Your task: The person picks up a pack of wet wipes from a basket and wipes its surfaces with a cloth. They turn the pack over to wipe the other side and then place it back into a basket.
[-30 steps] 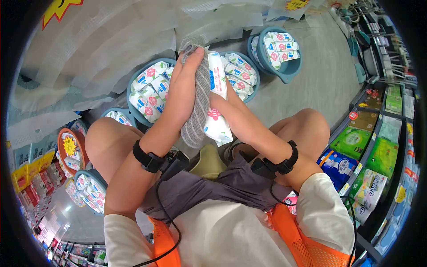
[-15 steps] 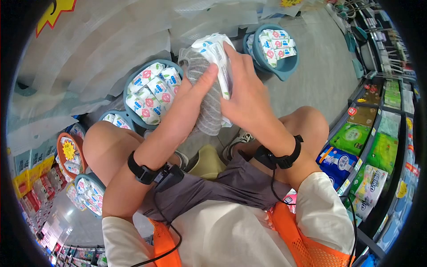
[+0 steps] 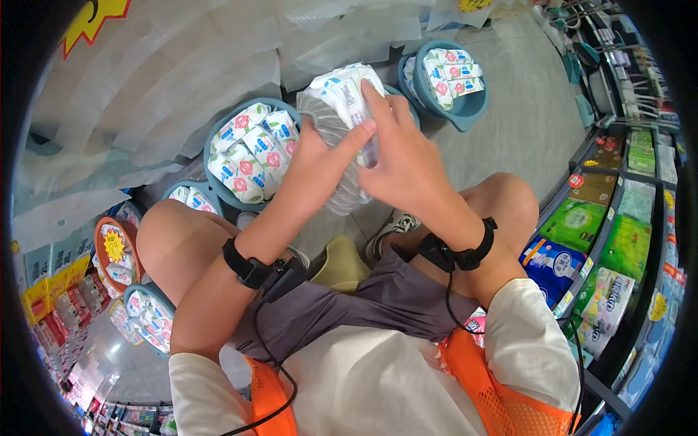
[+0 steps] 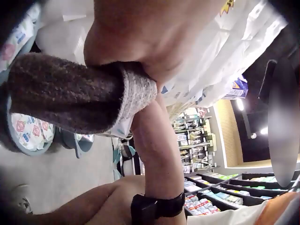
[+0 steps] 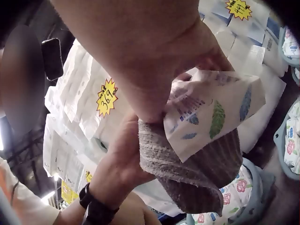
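Observation:
A white soft pack (image 3: 349, 91) printed with blue and green leaves is held between both hands in front of the knees. My right hand (image 3: 403, 145) grips it from the right side, fingers over its upper edge. On its left a grey striped cloth (image 3: 320, 112) lies against the pack. My left hand (image 3: 316, 160) holds this cloth to the pack, thumb reaching across toward the right hand. The right wrist view shows the pack (image 5: 215, 112) lying on the ribbed cloth (image 5: 187, 173). In the left wrist view the cloth (image 4: 61, 98) hangs in a thick fold below the hand.
Blue basins (image 3: 212, 171) of similar flower-printed packs (image 3: 247, 167) stand on the floor ahead; another basin (image 3: 469, 120) is at the far right. An orange basin (image 3: 102, 232) stands left. Shelves of packaged goods (image 3: 574, 232) run along the right, and wrapped white stacks (image 3: 182, 73) rise ahead.
The pack has turned between the hands, from its flower-printed side to its leaf-printed side. The right hand has moved up to the pack's upper edge; the left thumb has shifted right over the pack.

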`<state>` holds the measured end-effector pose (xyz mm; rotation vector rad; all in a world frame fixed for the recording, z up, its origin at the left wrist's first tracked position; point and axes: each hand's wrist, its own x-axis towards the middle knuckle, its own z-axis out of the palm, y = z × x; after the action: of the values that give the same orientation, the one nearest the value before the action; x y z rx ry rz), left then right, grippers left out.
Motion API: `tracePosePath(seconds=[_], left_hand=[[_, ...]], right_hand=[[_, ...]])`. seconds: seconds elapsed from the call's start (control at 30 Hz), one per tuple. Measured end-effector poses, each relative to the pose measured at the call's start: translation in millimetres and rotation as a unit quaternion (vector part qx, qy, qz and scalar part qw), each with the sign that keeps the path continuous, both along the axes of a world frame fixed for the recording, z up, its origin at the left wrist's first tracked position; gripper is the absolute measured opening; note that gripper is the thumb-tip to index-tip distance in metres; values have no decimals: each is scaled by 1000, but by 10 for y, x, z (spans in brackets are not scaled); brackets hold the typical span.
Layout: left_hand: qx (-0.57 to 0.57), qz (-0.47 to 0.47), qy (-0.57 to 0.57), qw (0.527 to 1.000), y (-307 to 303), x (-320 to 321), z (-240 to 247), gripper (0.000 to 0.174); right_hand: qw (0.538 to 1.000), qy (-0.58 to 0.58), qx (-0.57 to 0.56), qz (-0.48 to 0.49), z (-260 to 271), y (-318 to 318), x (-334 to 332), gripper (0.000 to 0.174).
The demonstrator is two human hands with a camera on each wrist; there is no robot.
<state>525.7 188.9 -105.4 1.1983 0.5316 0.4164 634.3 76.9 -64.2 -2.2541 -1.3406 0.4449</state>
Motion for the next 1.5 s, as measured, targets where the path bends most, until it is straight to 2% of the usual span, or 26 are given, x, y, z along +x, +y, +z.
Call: tracePosePath(seconds=[0.07, 0.13, 0.23, 0.33, 0.37, 0.43, 0.47, 0.57, 0.67, 0.9, 1.07, 1.3, 1.5], left_hand=[[-40, 23, 28, 999, 52, -9, 15, 62], [-99, 48, 10, 994, 111, -18, 11, 54], [-153, 66, 4, 986, 164, -28, 96, 50], [-187, 64, -10, 980, 194, -41, 231, 48], [-199, 60, -17, 978, 196, -50, 269, 47], [-131, 63, 0, 989, 175, -67, 334, 45], [-116, 68, -7, 991, 157, -70, 356, 45], [-71, 84, -16, 994, 131, -86, 406, 45], [-56, 87, -13, 995, 131, -112, 426, 45], [-51, 100, -21, 993, 235, -84, 435, 49], [-102, 101, -38, 989, 244, -68, 437, 52], [-174, 99, -44, 979, 270, -96, 422, 54], [-222, 81, -26, 971, 296, -142, 412, 46]], right_hand=[[1000, 21, 13, 9, -5, -2, -7, 99], [998, 46, 33, 17, -18, -8, -18, 100], [987, 20, 148, 60, -171, 18, 97, 101], [963, 187, 192, -41, -313, 94, 181, 98], [942, 282, 173, -58, -276, 110, 189, 94], [872, 464, 133, -86, -136, 167, 202, 86], [831, 536, 135, -58, -85, 185, 177, 75], [832, 523, 181, -47, -86, 181, 76, 59], [834, 517, 185, -57, -4, 163, 66, 64], [874, 446, 180, -70, 15, 172, 44, 58], [877, 420, 226, -45, 21, 183, 27, 59], [923, 319, 211, -33, -38, 142, 4, 61], [931, 298, 207, -28, -27, 156, -20, 61]])
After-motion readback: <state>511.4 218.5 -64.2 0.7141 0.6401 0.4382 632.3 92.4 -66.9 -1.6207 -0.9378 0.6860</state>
